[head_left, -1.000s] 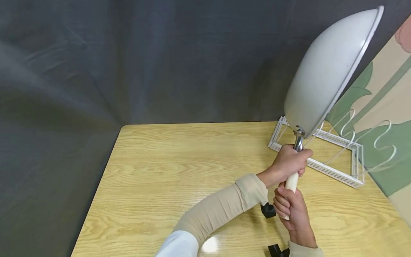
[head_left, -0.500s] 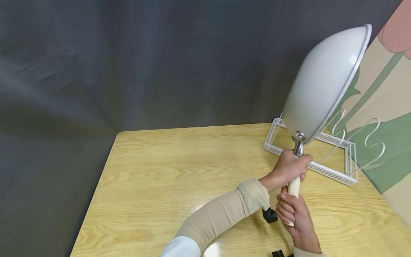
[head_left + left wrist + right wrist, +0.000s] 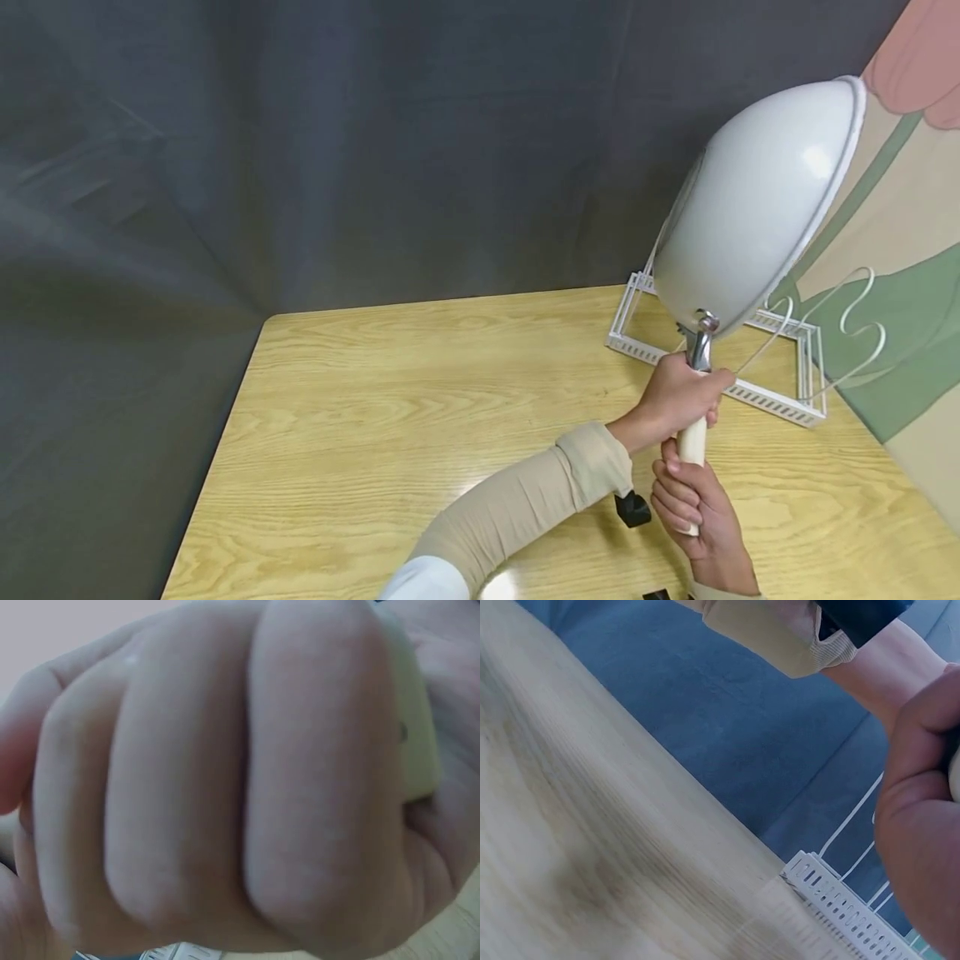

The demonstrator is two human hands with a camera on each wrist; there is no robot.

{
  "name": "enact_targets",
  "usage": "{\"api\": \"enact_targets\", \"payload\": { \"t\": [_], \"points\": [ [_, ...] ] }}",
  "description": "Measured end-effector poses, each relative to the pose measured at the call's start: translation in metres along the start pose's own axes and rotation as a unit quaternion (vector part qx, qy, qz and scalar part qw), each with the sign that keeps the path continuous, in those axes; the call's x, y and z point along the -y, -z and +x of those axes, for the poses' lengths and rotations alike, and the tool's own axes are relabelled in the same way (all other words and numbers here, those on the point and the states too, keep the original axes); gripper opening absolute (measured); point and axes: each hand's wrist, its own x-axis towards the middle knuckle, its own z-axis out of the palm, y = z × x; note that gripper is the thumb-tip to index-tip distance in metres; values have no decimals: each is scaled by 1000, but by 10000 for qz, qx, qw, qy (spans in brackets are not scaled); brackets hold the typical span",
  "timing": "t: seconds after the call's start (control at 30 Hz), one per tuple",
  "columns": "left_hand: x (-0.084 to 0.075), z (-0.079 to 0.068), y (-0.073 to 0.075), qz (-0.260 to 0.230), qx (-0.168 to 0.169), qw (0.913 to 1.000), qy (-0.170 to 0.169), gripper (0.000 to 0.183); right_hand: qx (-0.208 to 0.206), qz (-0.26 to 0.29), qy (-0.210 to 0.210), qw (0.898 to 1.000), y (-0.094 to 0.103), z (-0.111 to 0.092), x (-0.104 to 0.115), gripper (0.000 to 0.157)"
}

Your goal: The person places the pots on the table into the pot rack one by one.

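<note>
A large white wok (image 3: 757, 200) is held up on its side above the right part of the table, bowed outside facing left and rim to the right. My left hand (image 3: 671, 392) grips the upper part of its cream handle (image 3: 692, 442), just below the metal joint. Lower down the same handle, my right hand (image 3: 701, 508) grips it near the end. In the left wrist view, curled fingers (image 3: 187, 780) fill most of the picture. The wok overlaps a white rack (image 3: 772, 402) and hides part of it; its inside faces away.
Wavy white wires (image 3: 862, 333) rise from the rack at the table's right. Small black blocks (image 3: 632, 508) show near the wrists. A dark curtain (image 3: 450, 150) hangs behind the wooden table (image 3: 375, 433), and a flower-patterned surface (image 3: 907, 183) stands at the right.
Both hands keep their grip. The wok has come down in the view and turned slightly, showing more of its outside. The head view has also shifted a little.
</note>
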Motion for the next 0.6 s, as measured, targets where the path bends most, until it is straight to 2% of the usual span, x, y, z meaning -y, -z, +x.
{"api": "enact_targets", "payload": {
  "t": [0.23, 0.37, 0.6],
  "points": [
    [-2, -4, -2, 277, -86, 9996, 71, 16, 470, 388, -144, 9980, -1, 0, -1, 28],
    [-1, -7, -2, 397, -177, 9988, 238, 14, 588, 412, -176, 9973, 0, -1, -3, 28],
    [9, -10, -1, 364, -108, 9988, 323, 15, 742, 594, -123, 9954, 0, -6, -12, 27]
  ]
}}
